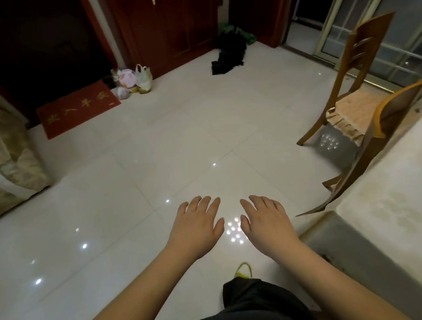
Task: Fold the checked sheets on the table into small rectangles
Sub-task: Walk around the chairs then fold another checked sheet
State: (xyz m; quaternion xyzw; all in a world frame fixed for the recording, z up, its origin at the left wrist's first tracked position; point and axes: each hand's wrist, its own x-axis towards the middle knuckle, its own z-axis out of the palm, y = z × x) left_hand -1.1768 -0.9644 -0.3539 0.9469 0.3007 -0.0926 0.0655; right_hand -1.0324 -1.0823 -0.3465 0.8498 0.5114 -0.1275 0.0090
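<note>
My left hand [197, 225] and my right hand [266, 221] are stretched out side by side over the shiny tiled floor, palms down, fingers straight and spread, holding nothing. A table [392, 197] with a pale cloth cover runs along the right edge of the view, to the right of my right hand. No checked sheet shows anywhere in this view.
Two wooden chairs [359, 79] stand at the table's far side. A red doormat [76, 109] and plastic bags [134, 81] lie by the dark red doors at the back. A heap of dark clothes [229, 51] lies on the floor. A covered sofa [2, 149] sits at left.
</note>
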